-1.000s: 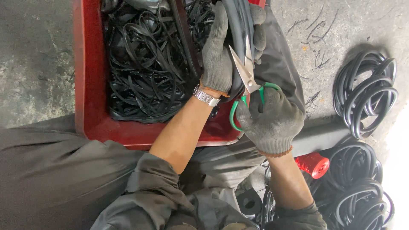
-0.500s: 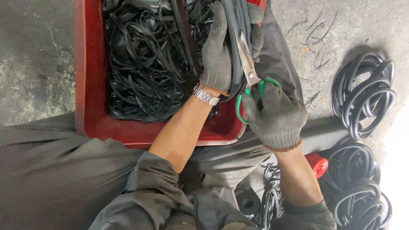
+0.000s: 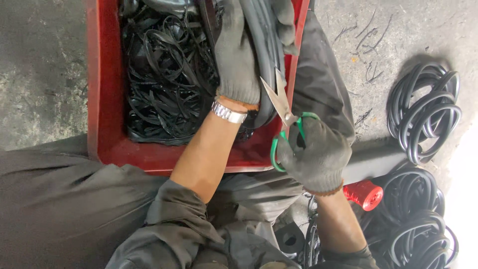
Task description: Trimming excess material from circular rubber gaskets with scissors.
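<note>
My right hand (image 3: 316, 157), gloved in grey, is closed through the green loops of the scissors (image 3: 285, 119). I see their blades parted, tips pointing up and left at the black rubber tube (image 3: 265, 60). The blades sit right against the tube's lower end, just over the right wall of the red crate (image 3: 107, 124); whether the steel touches the rubber I cannot tell.

My left hand (image 3: 239, 55), also gloved, is wrapped around the tube and holds it above the crate, fingers curled over the top edge. A metal watch (image 3: 228, 112) sits on that wrist, just below the glove cuff.

Inside the crate, left of my left hand, lies a tangle of thin black strips (image 3: 167, 74). The crate rests on my lap, against my grey trousers.

Out to the right on the concrete floor (image 3: 35, 74) lies a bundle of black coils (image 3: 425, 112), with more coils (image 3: 416, 219) nearer my right forearm. A red spool (image 3: 364, 193) lies just beside that forearm, between the two heaps.
</note>
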